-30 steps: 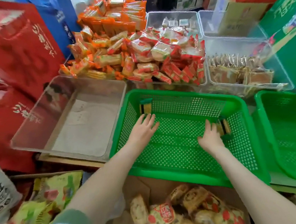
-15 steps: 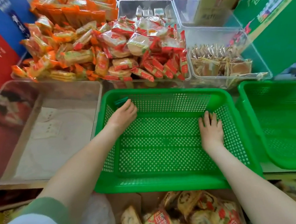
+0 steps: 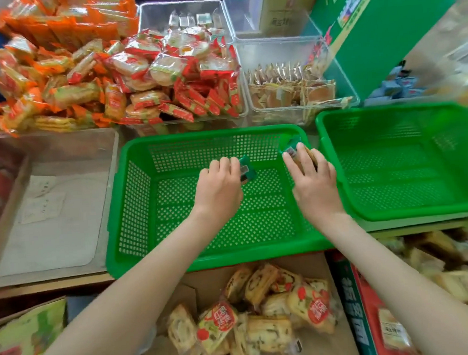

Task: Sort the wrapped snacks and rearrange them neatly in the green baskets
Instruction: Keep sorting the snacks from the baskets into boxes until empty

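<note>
- Our L hand (image 3: 218, 189) grips green snack (image 3: 245, 171) in basket (image 3: 135, 206) centre; open floor at 7 o'clock.
- Our R hand (image 3: 314, 177) holds 2nd snack (image 3: 291, 151) at 2 o'clock corner rim.

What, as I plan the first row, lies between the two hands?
Head view: bare mesh floor of the green basket, plus the small green packet jutting from the left hand; the right hand grips a second packet.

The left hand (image 3: 218, 191) covers most of the green-wrapped snack (image 3: 247, 171) it grips, and the right hand (image 3: 315, 188) hides much of the second snack (image 3: 292, 151) it holds; print on the 2 wrappers is unreadable. The far corner of the right basket (image 3: 405, 109) is blurred, and the cardboard box (image 3: 206, 279) runs off the bottom edge.
</note>
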### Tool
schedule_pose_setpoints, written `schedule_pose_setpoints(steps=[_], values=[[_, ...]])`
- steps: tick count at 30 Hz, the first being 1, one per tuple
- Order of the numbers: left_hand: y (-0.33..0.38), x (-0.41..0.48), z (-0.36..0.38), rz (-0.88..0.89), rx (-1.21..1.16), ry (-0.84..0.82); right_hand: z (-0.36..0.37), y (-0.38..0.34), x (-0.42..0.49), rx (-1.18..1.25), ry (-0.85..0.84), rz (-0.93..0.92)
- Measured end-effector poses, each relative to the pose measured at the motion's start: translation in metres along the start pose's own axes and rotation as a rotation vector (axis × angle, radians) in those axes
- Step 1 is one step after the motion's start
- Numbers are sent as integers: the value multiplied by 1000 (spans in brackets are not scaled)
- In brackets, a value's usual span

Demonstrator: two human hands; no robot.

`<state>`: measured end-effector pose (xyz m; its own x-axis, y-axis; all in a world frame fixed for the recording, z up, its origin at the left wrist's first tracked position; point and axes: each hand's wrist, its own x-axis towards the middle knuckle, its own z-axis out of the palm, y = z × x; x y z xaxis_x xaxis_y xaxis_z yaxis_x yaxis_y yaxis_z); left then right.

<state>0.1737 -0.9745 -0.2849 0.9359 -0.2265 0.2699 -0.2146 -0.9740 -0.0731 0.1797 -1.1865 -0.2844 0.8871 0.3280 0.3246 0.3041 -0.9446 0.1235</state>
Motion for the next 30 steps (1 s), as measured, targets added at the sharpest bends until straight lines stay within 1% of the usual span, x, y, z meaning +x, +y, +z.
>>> schedule_pose_setpoints(steps=[3,4,7,10,12,14,16,18,20,25,30], values=[[70,1,-30,-18,-305,34,-40,51,-39,20,63,35],[95,1,-39,-19,-353,32,-52,72,-54,26,83,54],[179,-1,-68,-14,-467,-50,-85,142,-108,39,100,140],[277,-4,-98,-14,-541,-94,-116,222,-178,53,117,223],[348,-4,-115,-15,-577,-104,-138,279,-228,76,98,270],[419,-4,-130,-4,-619,-124,-155,334,-276,122,36,331],[499,-3,-143,34,-636,-165,-175,395,-330,200,-29,452],[545,0,-144,47,-631,-214,-182,430,-359,289,-85,539],[601,7,-149,87,-635,-217,-192,475,-390,374,-128,637],[702,36,-146,160,-650,-244,-188,576,-426,499,-111,769],[779,83,-109,162,-623,-235,-141,662,-418,602,-160,828]])
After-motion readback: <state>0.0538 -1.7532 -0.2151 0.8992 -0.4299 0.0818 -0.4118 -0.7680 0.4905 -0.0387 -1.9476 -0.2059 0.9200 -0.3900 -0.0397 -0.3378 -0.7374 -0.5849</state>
